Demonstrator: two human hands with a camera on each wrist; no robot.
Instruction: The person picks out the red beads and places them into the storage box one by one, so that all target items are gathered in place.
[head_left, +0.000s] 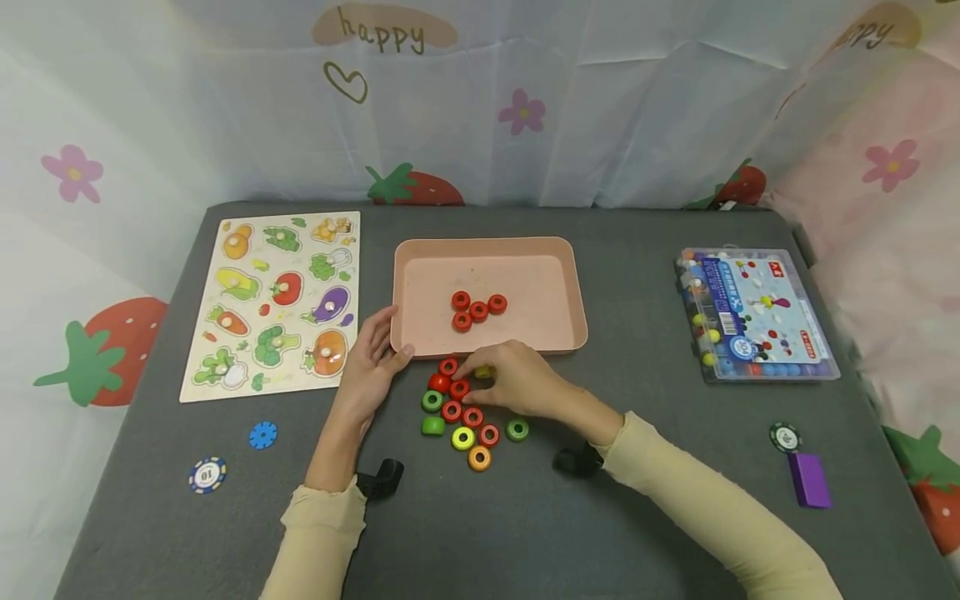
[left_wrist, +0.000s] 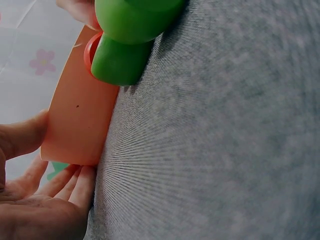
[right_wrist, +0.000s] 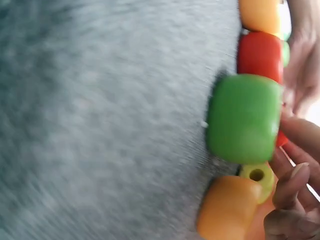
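Observation:
A pink tray has several red beads inside. My left hand holds its near left corner; in the left wrist view the thumb lies at the upper rim and the fingers along the side. Just in front of the tray lies a cluster of red, green, yellow and orange beads. My right hand reaches over this cluster and pinches a red bead between thumb and forefinger. A yellow bead is partly covered by that hand. In the right wrist view a green bead stands near the fingers.
A vegetable puzzle board lies left of the tray. Poker chips and a blue disc are at the front left. On the right are a clear box of coloured balls, a dark chip and a purple block.

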